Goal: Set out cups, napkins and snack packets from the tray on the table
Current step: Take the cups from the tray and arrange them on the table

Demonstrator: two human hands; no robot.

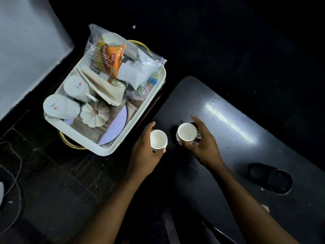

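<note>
The room is very dark, and the floor (58, 182) looks black with faint tile lines. A big pale grey shape (26, 50) fills the far left corner. The dark counter (228, 138) is long with a round end, and a bright strip of light shines on it just past the right grip. It has little crumbs on it, and a round black thing (279, 181) sits on it well to the right of that grip.

The white tray (123, 138) sits to the left of the counter, just beyond the left grip. Inside it are two upside-down paper cups (68, 97), a folded napkin (103, 88), a white pumpkin shape (95, 113), an orange snack packet (116, 59) and a clear plastic bag (140, 67).

The left hand (146, 152) is closed round a small white cup (158, 140), open side up. It is near the tray's near corner, by the edge of the counter. The right hand (200, 143) is closed round a second white cup (186, 132), also open side up, over the counter's round end. I cannot tell if that cup touches the counter. The two cups are near each other, not touching.
</note>
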